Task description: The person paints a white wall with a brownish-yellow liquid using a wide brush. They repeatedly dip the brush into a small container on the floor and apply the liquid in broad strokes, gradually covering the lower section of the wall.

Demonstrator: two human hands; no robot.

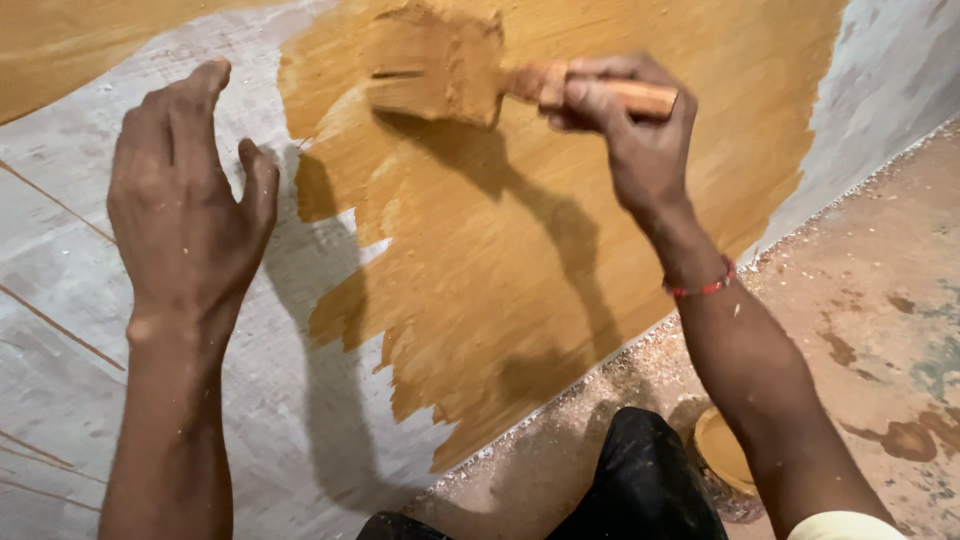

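My right hand grips the wooden handle of a wide paintbrush loaded with ochre paint. Its bristles press against the wall at the top of a large ochre painted patch. My left hand rests flat on the bare grey wall to the left of the patch, fingers together, holding nothing. A red thread band circles my right wrist.
A small round container of ochre paint stands on the dusty floor below my right forearm. My dark-clad knee is beside it. Thin brown lines cross the grey wall on the left. Another ochre area fills the top left corner.
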